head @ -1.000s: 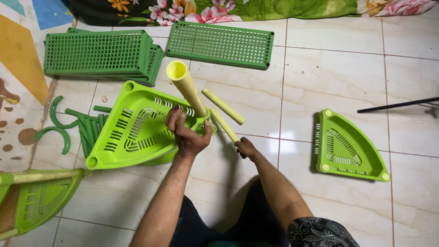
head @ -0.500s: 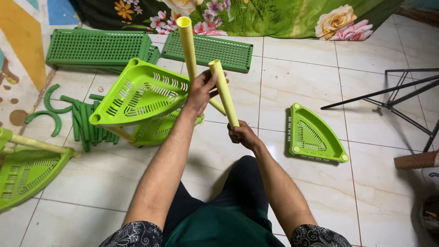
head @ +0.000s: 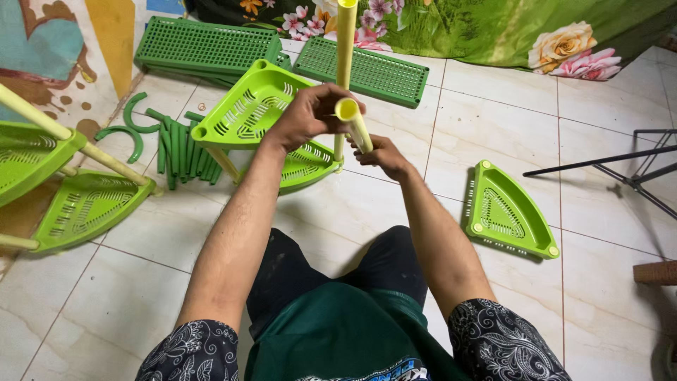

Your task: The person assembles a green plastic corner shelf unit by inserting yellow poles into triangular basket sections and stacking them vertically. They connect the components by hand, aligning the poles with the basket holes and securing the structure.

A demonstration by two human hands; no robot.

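Holding lime-green triangular corner shelf (head: 247, 106) raised off tiled floor (head: 493, 106), upright yellow pole (head: 345, 42) standing at its near corner. Second shelf (head: 307, 166) just below. Loose short yellow tube (head: 352, 123) slanted at pole side, open end toward camera. Best keep tube square to corner socket, shelf steady, push straight, no twisting. Left hand (head: 310, 113) wrapped over tube's top end, arm extended forward. Right hand (head: 384, 155) closed around tube's lower part, wrist bent inward.
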